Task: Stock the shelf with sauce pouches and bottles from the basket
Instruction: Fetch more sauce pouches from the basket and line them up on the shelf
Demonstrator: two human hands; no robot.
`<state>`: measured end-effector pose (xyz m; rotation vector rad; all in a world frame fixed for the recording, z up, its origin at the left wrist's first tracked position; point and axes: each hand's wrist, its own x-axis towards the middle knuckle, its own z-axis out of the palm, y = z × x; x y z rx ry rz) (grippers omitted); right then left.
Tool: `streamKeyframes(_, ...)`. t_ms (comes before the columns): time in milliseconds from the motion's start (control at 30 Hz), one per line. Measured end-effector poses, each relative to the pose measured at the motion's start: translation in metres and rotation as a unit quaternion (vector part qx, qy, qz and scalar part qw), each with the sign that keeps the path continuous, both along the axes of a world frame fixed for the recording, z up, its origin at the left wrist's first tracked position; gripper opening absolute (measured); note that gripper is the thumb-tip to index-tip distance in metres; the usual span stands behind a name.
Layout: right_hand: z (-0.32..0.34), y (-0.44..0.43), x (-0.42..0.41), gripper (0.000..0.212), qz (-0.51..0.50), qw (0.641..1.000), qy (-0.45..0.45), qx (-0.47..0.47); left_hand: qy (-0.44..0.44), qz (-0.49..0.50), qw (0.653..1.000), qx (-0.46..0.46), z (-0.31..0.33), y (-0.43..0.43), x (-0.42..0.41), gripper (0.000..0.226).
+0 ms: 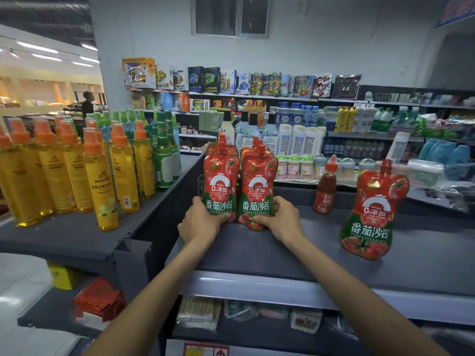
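Two rows of red-and-green tomato sauce pouches stand on the grey top shelf (308,253). My left hand (199,220) grips the base of the left row's front pouch (221,186). Around the base of the right row's front pouch (258,191) closes my right hand (279,218). Further pouches stand behind each front one. A single pouch (370,214) stands alone to the right. A small red sauce bottle (326,190) stands upright behind it, between the rows and the lone pouch. No basket is in view.
Yellow and green spray bottles (74,170) fill the adjoining shelf on the left. Small jars (295,167) and tubs line the far side. Packets lie on the lower shelf (244,314). Stocked aisles run behind, with a person far left.
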<state>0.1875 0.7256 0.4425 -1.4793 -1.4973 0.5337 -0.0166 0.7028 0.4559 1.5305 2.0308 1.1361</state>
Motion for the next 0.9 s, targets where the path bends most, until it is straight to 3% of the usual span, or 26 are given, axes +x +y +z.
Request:
streamKeyframes(500, -0.006, -0.007, 0.004, 0.064, 0.017, 1.000, -0.004, -0.009, 0.012, -0.001, 1.000, 0.004, -0.007, 0.000, 0.000, 0.078)
streamKeyframes(900, -0.010, -0.005, -0.002, 0.048, 0.005, 1.000, -0.016, 0.002, 0.013, 0.001, 1.000, -0.002, -0.009, -0.001, -0.005, 0.071)
